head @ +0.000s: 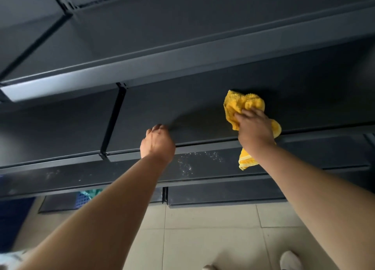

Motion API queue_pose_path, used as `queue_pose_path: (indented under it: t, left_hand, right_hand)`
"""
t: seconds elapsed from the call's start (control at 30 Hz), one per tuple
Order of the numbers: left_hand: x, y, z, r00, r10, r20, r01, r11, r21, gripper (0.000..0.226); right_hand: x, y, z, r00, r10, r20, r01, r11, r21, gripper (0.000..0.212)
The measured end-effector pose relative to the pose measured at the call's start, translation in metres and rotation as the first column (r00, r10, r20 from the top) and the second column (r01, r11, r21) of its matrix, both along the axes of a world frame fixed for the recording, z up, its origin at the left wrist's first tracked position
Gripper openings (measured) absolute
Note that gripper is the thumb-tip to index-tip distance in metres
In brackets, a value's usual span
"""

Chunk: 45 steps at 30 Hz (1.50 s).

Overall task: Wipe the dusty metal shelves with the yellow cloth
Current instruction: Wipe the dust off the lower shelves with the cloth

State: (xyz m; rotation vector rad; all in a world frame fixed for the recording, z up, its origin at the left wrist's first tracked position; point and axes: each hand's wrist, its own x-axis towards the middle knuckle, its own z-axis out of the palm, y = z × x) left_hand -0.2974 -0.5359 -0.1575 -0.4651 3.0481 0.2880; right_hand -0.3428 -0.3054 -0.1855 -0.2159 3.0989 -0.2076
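Observation:
A dark grey metal shelf (pixel 194 127) runs across the middle of the head view. My right hand (pixel 253 127) presses a crumpled yellow cloth (pixel 241 103) flat onto the shelf's surface at the right; one end of the cloth hangs down over the shelf's front edge. My left hand (pixel 157 142) rests on the same shelf near its front edge, left of the cloth, fingers curled with nothing in them. The shelf's front lip (pixel 192 164) carries whitish dust specks below and between my hands.
Another dark shelf (pixel 142 66) hangs above the one I touch, and lower shelves (pixel 223 196) sit beneath. A black upright bracket (pixel 113 119) divides the shelf at the left. Beige floor tiles (pixel 203 239) and my white shoe (pixel 290 259) show below. A blue crate (pixel 83 198) sits low left.

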Motion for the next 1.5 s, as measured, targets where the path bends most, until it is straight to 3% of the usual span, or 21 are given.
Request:
queue_pose_path:
  t: [0.13, 0.43, 0.7, 0.87, 1.17, 1.33, 1.5]
  left_hand:
    - [0.004, -0.031, -0.003, 1.0, 0.022, 0.012, -0.021, 0.999, -0.034, 0.04]
    - [0.021, -0.076, -0.018, 0.985, 0.172, 0.01, -0.172, 0.985, 0.006, 0.051]
    - [0.047, -0.103, -0.022, 0.971, 0.21, -0.117, -0.205, 0.977, 0.052, 0.048]
    - [0.058, -0.11, -0.029, 0.976, 0.197, -0.089, -0.19, 0.978, 0.085, 0.029]
    - [0.076, -0.092, -0.078, 0.989, 0.016, 0.145, -0.047, 0.976, 0.214, 0.037]
    - [0.08, -0.066, -0.114, 0.967, -0.097, 0.235, 0.018, 0.948, 0.317, 0.039]
    - [0.057, -0.033, -0.152, 0.968, -0.114, 0.224, 0.028, 0.933, 0.358, 0.036]
  right_hand:
    - [0.006, -0.059, -0.003, 0.993, 0.108, -0.036, -0.111, 0.991, -0.077, 0.045]
    - [-0.005, -0.139, -0.007, 0.936, 0.351, 0.0, -0.345, 0.921, -0.183, 0.045]
    - [0.004, -0.179, -0.011, 0.9, 0.436, 0.022, -0.425, 0.887, -0.181, 0.045]
    - [0.014, -0.176, -0.011, 0.894, 0.448, -0.028, -0.446, 0.879, -0.166, 0.046]
    - [0.095, -0.136, -0.04, 0.831, 0.514, -0.214, -0.553, 0.807, -0.208, 0.06]
    - [0.113, -0.089, -0.081, 0.848, 0.498, -0.179, -0.527, 0.825, -0.202, 0.058]
    - [0.108, -0.042, -0.133, 0.893, 0.428, -0.135, -0.449, 0.861, -0.237, 0.062]
